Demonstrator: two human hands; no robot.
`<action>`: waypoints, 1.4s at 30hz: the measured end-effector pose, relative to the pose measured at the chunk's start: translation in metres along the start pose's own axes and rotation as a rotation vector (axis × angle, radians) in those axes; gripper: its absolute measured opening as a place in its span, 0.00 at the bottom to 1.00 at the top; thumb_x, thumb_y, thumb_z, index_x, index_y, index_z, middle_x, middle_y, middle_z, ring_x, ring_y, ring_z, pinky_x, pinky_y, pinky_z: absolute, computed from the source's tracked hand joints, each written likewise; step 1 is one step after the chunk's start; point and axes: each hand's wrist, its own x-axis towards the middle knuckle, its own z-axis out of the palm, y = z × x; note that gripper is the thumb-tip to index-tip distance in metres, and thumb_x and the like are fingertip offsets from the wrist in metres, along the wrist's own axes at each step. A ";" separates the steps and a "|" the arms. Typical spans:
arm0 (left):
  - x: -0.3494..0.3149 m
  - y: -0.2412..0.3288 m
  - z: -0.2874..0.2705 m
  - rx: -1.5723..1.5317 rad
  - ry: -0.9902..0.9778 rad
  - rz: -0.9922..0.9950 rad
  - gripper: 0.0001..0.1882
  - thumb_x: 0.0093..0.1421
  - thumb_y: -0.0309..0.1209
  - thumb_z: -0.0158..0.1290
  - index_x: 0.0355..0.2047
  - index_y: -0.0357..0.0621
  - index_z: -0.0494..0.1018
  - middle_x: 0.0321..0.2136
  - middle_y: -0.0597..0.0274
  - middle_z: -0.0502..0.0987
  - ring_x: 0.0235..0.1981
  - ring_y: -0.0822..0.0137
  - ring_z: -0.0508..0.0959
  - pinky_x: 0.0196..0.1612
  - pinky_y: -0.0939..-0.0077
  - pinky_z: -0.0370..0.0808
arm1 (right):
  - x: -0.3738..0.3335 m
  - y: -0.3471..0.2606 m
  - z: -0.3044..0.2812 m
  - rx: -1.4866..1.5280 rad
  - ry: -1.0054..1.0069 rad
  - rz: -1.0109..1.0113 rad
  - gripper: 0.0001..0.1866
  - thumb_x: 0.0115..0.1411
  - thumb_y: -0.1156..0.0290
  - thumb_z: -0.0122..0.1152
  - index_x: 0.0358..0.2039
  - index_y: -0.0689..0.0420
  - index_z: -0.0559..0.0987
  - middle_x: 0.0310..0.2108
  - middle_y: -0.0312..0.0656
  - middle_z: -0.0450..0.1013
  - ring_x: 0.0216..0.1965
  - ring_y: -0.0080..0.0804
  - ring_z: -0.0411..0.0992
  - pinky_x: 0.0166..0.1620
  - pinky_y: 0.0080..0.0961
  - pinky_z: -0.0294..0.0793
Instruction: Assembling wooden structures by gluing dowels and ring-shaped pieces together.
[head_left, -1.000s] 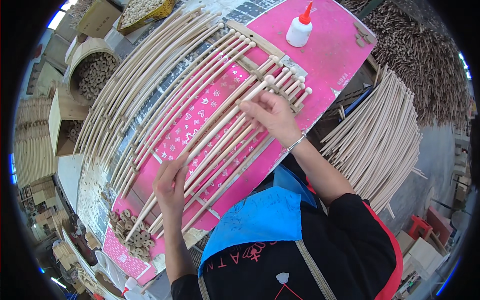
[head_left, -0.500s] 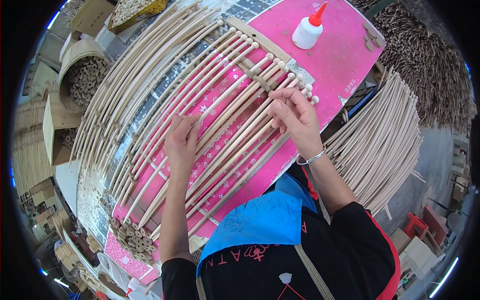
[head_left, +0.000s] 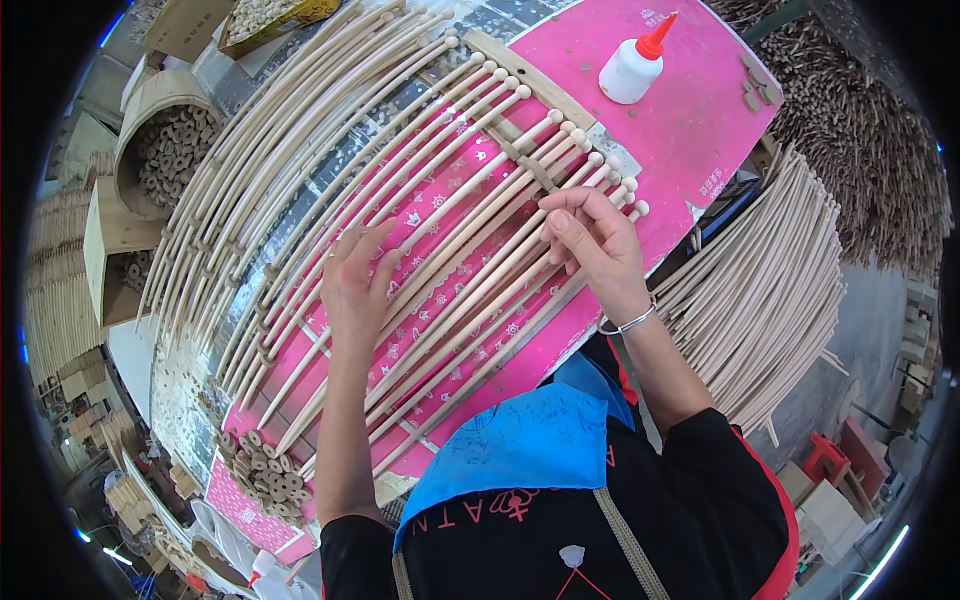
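Observation:
Rows of thin wooden sticks with round ball ends (head_left: 524,92) lie slantwise across the pink-covered table. My left hand (head_left: 355,285) is over one pale stick (head_left: 455,205) near its middle, with thumb and index finger apart. Toward the ball ends, my right hand (head_left: 598,245) is closed, thumb against curled fingers; whatever it may hold is hidden. Its fingertips are beside a narrow wooden crosspiece (head_left: 530,165) under the sticks. Several sticks at the left carry small brown wooden rings (head_left: 262,308).
A white glue bottle (head_left: 632,72) with a red tip stands at the far right of the table. Loose wooden rings (head_left: 265,478) are heaped at the near left, and more fill a round tub (head_left: 172,160). Bundled bare sticks (head_left: 745,300) lie beyond the right edge.
My left fingers have spread apart from the pale stick they were pinching. My right hand stays closed in nearly the same place. The whole view has shifted slightly.

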 end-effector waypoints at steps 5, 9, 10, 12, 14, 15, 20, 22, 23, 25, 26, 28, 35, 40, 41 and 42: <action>0.002 -0.001 0.002 0.055 -0.064 0.057 0.18 0.59 0.27 0.63 0.51 0.50 0.82 0.39 0.60 0.78 0.44 0.56 0.79 0.44 0.60 0.77 | 0.019 -0.011 -0.002 -0.244 0.019 -0.143 0.12 0.72 0.65 0.60 0.48 0.59 0.83 0.32 0.33 0.75 0.31 0.17 0.74 0.33 0.17 0.71; 0.001 -0.009 0.003 0.038 -0.100 0.037 0.17 0.59 0.26 0.63 0.50 0.51 0.83 0.37 0.60 0.77 0.43 0.56 0.79 0.42 0.61 0.77 | 0.083 -0.031 -0.010 -0.964 -0.035 -0.524 0.15 0.65 0.69 0.65 0.51 0.53 0.85 0.35 0.38 0.75 0.34 0.31 0.76 0.38 0.29 0.74; 0.002 -0.008 0.003 0.034 -0.091 0.038 0.17 0.59 0.26 0.63 0.50 0.51 0.83 0.37 0.60 0.77 0.43 0.56 0.79 0.42 0.61 0.77 | 0.099 -0.028 -0.011 -1.083 -0.076 -0.542 0.14 0.63 0.69 0.65 0.50 0.50 0.86 0.34 0.39 0.74 0.35 0.36 0.75 0.39 0.33 0.74; 0.003 -0.007 0.002 0.058 -0.112 0.035 0.17 0.59 0.26 0.62 0.49 0.51 0.83 0.36 0.61 0.76 0.42 0.56 0.80 0.41 0.60 0.77 | 0.125 -0.021 -0.016 -1.198 -0.198 -0.551 0.14 0.63 0.67 0.66 0.48 0.50 0.86 0.33 0.38 0.73 0.39 0.36 0.75 0.40 0.35 0.74; 0.006 -0.004 0.000 0.057 -0.099 0.041 0.16 0.59 0.26 0.62 0.49 0.50 0.83 0.35 0.60 0.76 0.41 0.56 0.80 0.40 0.59 0.76 | 0.143 -0.017 -0.022 -1.248 -0.266 -0.619 0.13 0.62 0.65 0.67 0.47 0.49 0.87 0.33 0.38 0.72 0.41 0.36 0.75 0.42 0.36 0.75; 0.007 -0.001 -0.002 0.056 -0.098 0.036 0.16 0.59 0.26 0.62 0.49 0.50 0.83 0.35 0.60 0.76 0.41 0.56 0.80 0.39 0.59 0.76 | 0.147 -0.019 -0.020 -1.297 -0.332 -0.558 0.13 0.61 0.63 0.68 0.45 0.47 0.88 0.35 0.38 0.73 0.44 0.37 0.75 0.45 0.37 0.77; 0.005 -0.008 -0.002 0.067 -0.088 0.061 0.16 0.60 0.26 0.61 0.49 0.51 0.83 0.35 0.61 0.76 0.41 0.56 0.80 0.39 0.59 0.76 | 0.157 -0.019 -0.014 -1.374 -0.451 -0.507 0.11 0.59 0.60 0.69 0.42 0.45 0.89 0.37 0.37 0.75 0.48 0.37 0.75 0.49 0.38 0.78; 0.005 -0.009 -0.003 0.073 -0.119 0.027 0.16 0.60 0.27 0.62 0.50 0.52 0.83 0.36 0.61 0.76 0.42 0.56 0.80 0.39 0.58 0.76 | 0.157 -0.019 -0.015 -1.362 -0.448 -0.493 0.11 0.59 0.61 0.69 0.42 0.45 0.89 0.37 0.37 0.76 0.48 0.37 0.76 0.49 0.38 0.78; 0.005 -0.009 -0.003 0.072 -0.120 0.024 0.16 0.60 0.27 0.62 0.50 0.52 0.83 0.36 0.61 0.76 0.42 0.56 0.80 0.39 0.58 0.76 | 0.158 -0.020 -0.016 -1.349 -0.441 -0.481 0.11 0.59 0.61 0.70 0.41 0.45 0.89 0.37 0.37 0.76 0.48 0.37 0.76 0.49 0.37 0.78; 0.005 -0.007 -0.004 0.101 -0.166 -0.010 0.17 0.60 0.28 0.62 0.50 0.52 0.82 0.36 0.61 0.76 0.43 0.56 0.80 0.40 0.59 0.77 | 0.156 -0.023 -0.016 -1.360 -0.459 -0.448 0.11 0.59 0.61 0.69 0.42 0.45 0.89 0.38 0.37 0.76 0.48 0.37 0.76 0.49 0.38 0.78; 0.004 -0.007 -0.004 0.101 -0.166 -0.013 0.17 0.60 0.28 0.62 0.50 0.52 0.82 0.36 0.61 0.76 0.43 0.56 0.80 0.40 0.59 0.77 | 0.155 -0.023 -0.016 -1.370 -0.473 -0.415 0.11 0.59 0.61 0.69 0.42 0.45 0.88 0.38 0.37 0.76 0.48 0.37 0.75 0.49 0.38 0.78; 0.003 -0.006 -0.003 0.037 -0.148 -0.008 0.17 0.60 0.28 0.62 0.51 0.51 0.82 0.37 0.61 0.77 0.43 0.55 0.80 0.43 0.60 0.77 | 0.154 -0.021 -0.021 -1.342 -0.451 -0.433 0.11 0.59 0.61 0.69 0.42 0.46 0.88 0.38 0.37 0.76 0.46 0.37 0.76 0.48 0.37 0.78; -0.013 -0.046 -0.029 0.239 0.059 -0.004 0.17 0.59 0.25 0.61 0.50 0.49 0.81 0.40 0.59 0.79 0.45 0.54 0.80 0.48 0.57 0.76 | 0.113 -0.041 -0.028 -1.017 -0.259 -0.403 0.10 0.62 0.63 0.68 0.42 0.51 0.87 0.33 0.37 0.76 0.36 0.32 0.76 0.40 0.31 0.76; -0.014 -0.047 -0.025 0.320 0.088 0.043 0.14 0.60 0.24 0.61 0.47 0.49 0.81 0.39 0.59 0.78 0.42 0.53 0.80 0.45 0.58 0.77 | 0.078 -0.034 -0.008 -0.794 -0.267 -0.476 0.11 0.67 0.69 0.64 0.47 0.57 0.86 0.33 0.36 0.76 0.32 0.23 0.72 0.35 0.24 0.70; -0.015 -0.047 -0.026 0.347 0.093 0.060 0.13 0.60 0.24 0.60 0.46 0.49 0.81 0.38 0.59 0.78 0.41 0.53 0.80 0.44 0.58 0.77 | 0.073 -0.031 0.002 -0.757 -0.293 -0.466 0.11 0.67 0.69 0.64 0.47 0.57 0.86 0.33 0.36 0.77 0.31 0.23 0.72 0.35 0.24 0.70; -0.017 -0.046 -0.028 0.370 0.105 0.081 0.12 0.60 0.23 0.59 0.45 0.50 0.81 0.37 0.59 0.77 0.39 0.53 0.79 0.42 0.59 0.77 | 0.067 -0.031 0.011 -0.725 -0.317 -0.461 0.11 0.67 0.69 0.64 0.47 0.58 0.85 0.34 0.36 0.77 0.31 0.23 0.72 0.35 0.23 0.70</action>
